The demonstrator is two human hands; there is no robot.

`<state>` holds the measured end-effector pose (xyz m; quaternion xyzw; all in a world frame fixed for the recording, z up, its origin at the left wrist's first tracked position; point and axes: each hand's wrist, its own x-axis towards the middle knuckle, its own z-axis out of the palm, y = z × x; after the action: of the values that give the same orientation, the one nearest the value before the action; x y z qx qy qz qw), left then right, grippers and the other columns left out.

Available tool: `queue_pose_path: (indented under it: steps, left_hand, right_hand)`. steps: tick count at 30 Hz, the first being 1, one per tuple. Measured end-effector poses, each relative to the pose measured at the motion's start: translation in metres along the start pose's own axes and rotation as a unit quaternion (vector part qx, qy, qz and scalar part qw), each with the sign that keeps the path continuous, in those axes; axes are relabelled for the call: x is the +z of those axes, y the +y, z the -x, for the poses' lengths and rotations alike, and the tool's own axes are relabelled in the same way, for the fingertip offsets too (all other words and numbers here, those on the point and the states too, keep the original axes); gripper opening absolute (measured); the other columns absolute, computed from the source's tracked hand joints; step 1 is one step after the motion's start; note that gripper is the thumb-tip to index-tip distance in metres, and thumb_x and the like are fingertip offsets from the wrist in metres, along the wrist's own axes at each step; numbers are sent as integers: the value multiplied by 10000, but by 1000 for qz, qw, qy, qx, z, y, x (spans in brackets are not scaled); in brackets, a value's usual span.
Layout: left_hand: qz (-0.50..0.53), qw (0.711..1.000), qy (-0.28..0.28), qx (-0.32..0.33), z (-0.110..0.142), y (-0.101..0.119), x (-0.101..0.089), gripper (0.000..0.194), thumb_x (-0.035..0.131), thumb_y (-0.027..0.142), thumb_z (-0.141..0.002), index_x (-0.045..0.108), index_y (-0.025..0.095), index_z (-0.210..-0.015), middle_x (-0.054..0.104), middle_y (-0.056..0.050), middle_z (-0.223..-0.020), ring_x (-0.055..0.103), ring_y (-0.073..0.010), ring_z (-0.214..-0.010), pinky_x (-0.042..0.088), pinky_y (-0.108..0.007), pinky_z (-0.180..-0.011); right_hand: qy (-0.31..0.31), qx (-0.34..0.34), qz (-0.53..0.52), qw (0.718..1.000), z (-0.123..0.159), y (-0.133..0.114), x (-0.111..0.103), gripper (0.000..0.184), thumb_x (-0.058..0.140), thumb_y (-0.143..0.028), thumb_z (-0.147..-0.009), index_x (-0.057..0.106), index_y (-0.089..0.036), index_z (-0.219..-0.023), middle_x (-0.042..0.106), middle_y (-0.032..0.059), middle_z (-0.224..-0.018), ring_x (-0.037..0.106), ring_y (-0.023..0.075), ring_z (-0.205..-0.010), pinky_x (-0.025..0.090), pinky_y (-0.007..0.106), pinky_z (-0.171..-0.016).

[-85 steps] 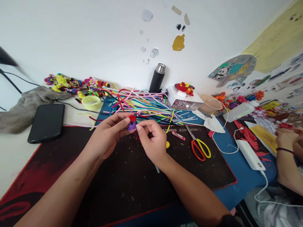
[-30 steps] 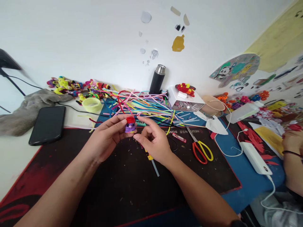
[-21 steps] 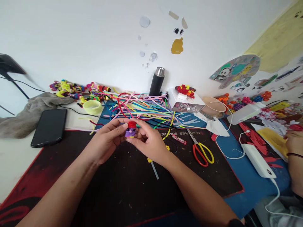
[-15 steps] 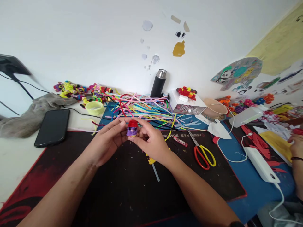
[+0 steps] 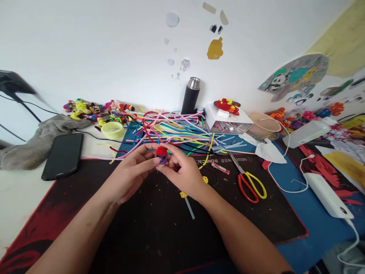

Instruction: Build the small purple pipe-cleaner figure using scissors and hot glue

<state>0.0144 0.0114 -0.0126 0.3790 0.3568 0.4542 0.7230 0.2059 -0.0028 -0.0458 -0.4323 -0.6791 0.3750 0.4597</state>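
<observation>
Between my hands, above the black desk mat (image 5: 137,228), is a small fuzzy figure (image 5: 161,154) with a red top and a purple body. My left hand (image 5: 136,170) pinches it from the left, thumb across its front. My right hand (image 5: 184,170) grips it from the right, with the thumb at its lower edge. Fingers behind the figure are partly hidden. Under my right wrist lie a yellow piece (image 5: 183,194) and a translucent glue stick (image 5: 189,208). Scissors (image 5: 248,180) with one red and one yellow handle rest to the right.
Behind my hands lies a heap of coloured pipe cleaners (image 5: 171,127), with a black thermos (image 5: 191,96) and a white box (image 5: 228,120) beyond. A phone (image 5: 62,156) and yellow tape roll (image 5: 112,130) are at left. A power bank (image 5: 327,196) with cable sits at right.
The figure has turned slightly in my fingers, and my left thumb has moved over its front. The view has shifted a little; the other person's hand at right is out of sight.
</observation>
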Motion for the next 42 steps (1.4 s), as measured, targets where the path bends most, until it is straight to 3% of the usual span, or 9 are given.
queue_pose_path:
  steps: [42]
  left_hand:
    - [-78,996,19,44,-5,-6,1,450,1079,328,-725,794,230,-1058,874,-52,-991,836,-236,-914,656,-310,-852]
  right_hand:
    - [11,-40,149,988,4,6,3,605,808,-275,-1030,658,-247,-1616,612,-92,-698,542,122,-597,441,254,-657]
